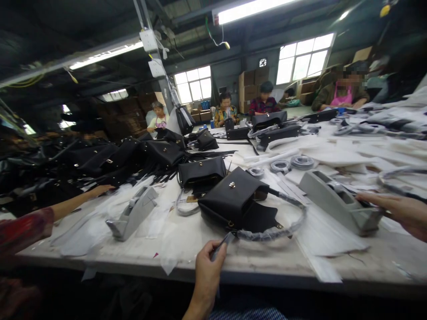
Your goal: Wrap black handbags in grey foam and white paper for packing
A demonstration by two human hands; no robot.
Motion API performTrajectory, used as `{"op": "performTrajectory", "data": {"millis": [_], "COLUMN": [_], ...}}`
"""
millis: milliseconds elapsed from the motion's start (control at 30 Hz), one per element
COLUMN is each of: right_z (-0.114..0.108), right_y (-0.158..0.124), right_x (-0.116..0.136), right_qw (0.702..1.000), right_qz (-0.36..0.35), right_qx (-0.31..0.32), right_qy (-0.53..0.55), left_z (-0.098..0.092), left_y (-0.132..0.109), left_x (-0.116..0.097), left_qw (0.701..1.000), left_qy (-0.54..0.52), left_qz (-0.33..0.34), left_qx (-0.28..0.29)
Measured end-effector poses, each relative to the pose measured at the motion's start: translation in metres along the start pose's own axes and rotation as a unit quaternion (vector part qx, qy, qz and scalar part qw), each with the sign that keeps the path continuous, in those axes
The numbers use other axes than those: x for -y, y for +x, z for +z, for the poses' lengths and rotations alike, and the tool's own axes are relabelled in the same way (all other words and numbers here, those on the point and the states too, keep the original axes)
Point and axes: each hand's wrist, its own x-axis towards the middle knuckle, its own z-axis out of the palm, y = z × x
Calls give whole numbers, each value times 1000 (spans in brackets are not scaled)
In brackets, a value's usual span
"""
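A black handbag (pixel 233 200) with a gold stud lies on the white table (pixel 187 240) in front of me. Its long handle (pixel 293 222) is wound in clear film and loops round to the right. My left hand (pixel 207 271) is at the table's near edge, thumb and fingers pinched on the grey loose end of that wrapped handle (pixel 223 243). My right hand (pixel 398 210) reaches in from the right with fingers stretched out, fingertips at the near end of a grey tape dispenser (pixel 336 200).
A co-worker's arm in a red sleeve (pixel 50 213) reaches across on the left, near a second tape dispenser (pixel 133 213). More black bags (pixel 200 173) pile at left and centre, with tape rolls (pixel 280 166) and white sheets on the right. Several people sit along the far side.
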Motion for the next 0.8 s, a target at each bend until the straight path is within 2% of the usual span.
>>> {"op": "performTrajectory", "data": {"millis": [33,67,200,300,400,500,633,733,800], "right_z": [-2,-5,-20,-33,-36,-25,-9,1,12], "right_y": [-8,-15,-37,-53,-73,-87,-98,-121,-148], "right_x": [11,21,41,32,10,-16,-39,-34,-18], "right_qw": [991,976,969,967,963,959,959,959,961], "right_qz": [96,144,105,99,129,162,172,148,127], "right_qx": [33,28,-2,7,24,8,-54,-60,-15], "right_qy": [83,159,222,236,237,231,221,233,246], "left_z": [-1,-2,-6,-9,-11,-12,-13,-13,-12], "left_y": [0,0,2,5,5,4,5,2,-4], "left_x": [1,2,8,13,14,12,8,4,1], "left_qw": [1000,1000,999,997,996,996,995,992,991], "left_qy": [-1,0,13,34,59,51,-2,-30,-46], "left_qz": [-2,-6,-41,-62,-68,-76,-103,-121,-126], "left_qx": [3,6,5,-2,-5,-2,10,16,17]}}
